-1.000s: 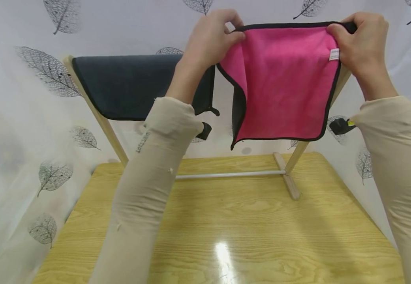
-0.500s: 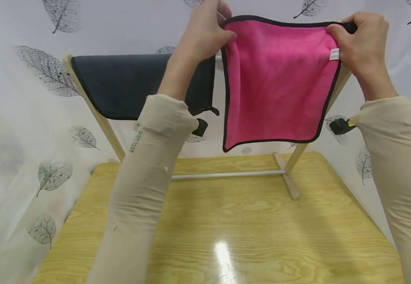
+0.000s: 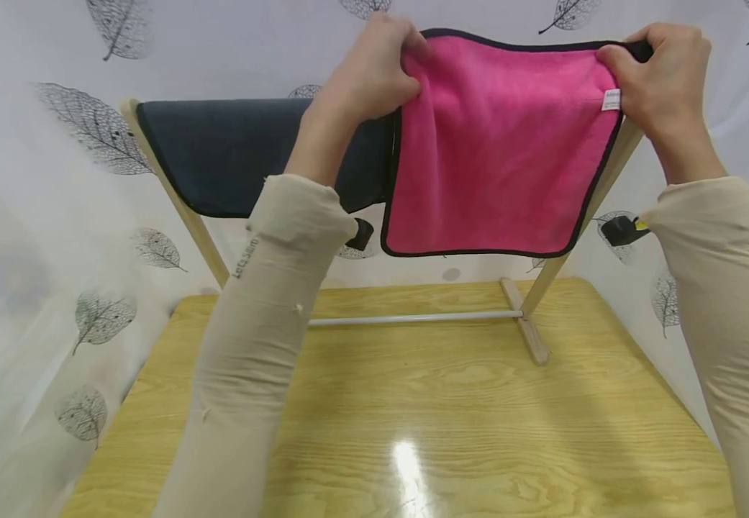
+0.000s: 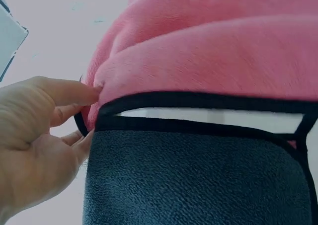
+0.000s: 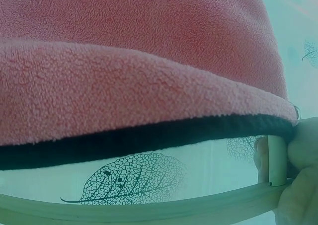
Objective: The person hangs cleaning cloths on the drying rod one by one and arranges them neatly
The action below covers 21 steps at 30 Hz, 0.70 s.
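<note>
A pink towel (image 3: 497, 158) with black edging and a small white tag (image 3: 611, 99) hangs over the right half of a drying rack. My left hand (image 3: 374, 72) pinches its left edge near the top; thumb and fingertips meet the pink cloth (image 4: 198, 61) in the left wrist view. At the top right corner my right hand (image 3: 668, 86) grips the towel, by the rack's end. In the right wrist view, part of that hand (image 5: 300, 170) shows beside the rack. Left of the pink towel, a dark grey towel (image 3: 232, 158) drapes over the rack, partly behind my left wrist.
The rack has slanting wooden legs (image 3: 607, 180), a white lower bar (image 3: 413, 318) and a wooden foot (image 3: 524, 324). It stands at the back of a wooden table (image 3: 465, 403). A white curtain (image 3: 18, 216) with leaf prints hangs behind and beside it.
My left hand has moved left, drawing the pink towel's left edge out. The folded left side now hangs flatter and meets the grey towel's right edge. My right hand has stayed in place.
</note>
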Each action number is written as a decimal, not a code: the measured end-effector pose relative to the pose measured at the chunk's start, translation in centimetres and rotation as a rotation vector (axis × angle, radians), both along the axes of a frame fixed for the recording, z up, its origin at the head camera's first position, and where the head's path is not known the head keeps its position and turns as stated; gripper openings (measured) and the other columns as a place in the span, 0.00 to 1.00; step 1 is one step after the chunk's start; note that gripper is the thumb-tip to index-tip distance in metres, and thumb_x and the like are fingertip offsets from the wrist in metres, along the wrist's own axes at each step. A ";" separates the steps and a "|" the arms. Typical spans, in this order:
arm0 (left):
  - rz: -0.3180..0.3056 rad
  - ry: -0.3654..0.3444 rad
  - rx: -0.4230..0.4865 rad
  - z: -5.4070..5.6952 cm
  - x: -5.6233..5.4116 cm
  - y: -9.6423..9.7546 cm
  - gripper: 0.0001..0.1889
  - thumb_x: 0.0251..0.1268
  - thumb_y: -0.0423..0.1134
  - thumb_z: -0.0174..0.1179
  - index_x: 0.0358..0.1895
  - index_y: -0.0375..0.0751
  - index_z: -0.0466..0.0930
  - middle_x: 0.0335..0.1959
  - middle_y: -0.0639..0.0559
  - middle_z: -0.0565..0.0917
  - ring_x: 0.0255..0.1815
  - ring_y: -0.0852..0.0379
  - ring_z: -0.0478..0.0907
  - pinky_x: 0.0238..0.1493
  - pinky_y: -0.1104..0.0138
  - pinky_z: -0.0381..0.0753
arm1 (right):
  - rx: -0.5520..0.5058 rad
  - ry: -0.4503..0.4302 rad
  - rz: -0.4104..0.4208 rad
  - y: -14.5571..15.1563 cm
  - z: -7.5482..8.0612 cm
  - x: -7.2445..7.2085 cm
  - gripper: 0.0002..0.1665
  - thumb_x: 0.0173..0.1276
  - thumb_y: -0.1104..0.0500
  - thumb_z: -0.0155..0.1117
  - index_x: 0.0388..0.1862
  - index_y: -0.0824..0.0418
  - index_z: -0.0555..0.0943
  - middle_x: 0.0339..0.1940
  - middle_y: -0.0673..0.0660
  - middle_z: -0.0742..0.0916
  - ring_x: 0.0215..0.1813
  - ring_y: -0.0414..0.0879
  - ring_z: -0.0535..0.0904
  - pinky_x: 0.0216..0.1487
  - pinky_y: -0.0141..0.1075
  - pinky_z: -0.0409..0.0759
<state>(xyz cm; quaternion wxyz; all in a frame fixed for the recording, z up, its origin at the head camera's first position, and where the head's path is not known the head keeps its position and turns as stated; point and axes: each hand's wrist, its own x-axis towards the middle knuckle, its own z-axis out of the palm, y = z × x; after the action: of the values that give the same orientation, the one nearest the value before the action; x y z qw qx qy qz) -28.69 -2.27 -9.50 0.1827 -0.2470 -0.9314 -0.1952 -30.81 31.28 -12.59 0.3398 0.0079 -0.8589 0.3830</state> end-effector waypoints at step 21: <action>0.083 -0.132 -0.026 0.2 0.1 -0.1 0.19 0.82 0.46 0.53 0.67 0.45 0.82 0.61 0.50 0.83 0.48 0.60 0.73 0.50 0.72 0.73 | -0.033 -0.155 -0.032 0.2 0.8 0.5 0.17 0.71 0.46 0.69 0.55 0.48 0.88 0.30 0.34 0.76 0.39 0.27 0.68 0.45 0.22 0.75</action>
<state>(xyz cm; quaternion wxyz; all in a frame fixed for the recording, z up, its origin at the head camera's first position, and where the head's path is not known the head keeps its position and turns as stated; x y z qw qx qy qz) -28.58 -2.37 -9.27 0.1258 -0.1972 -0.9533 -0.1912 -30.31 31.49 -11.80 0.2782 -0.0410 -0.8762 0.3913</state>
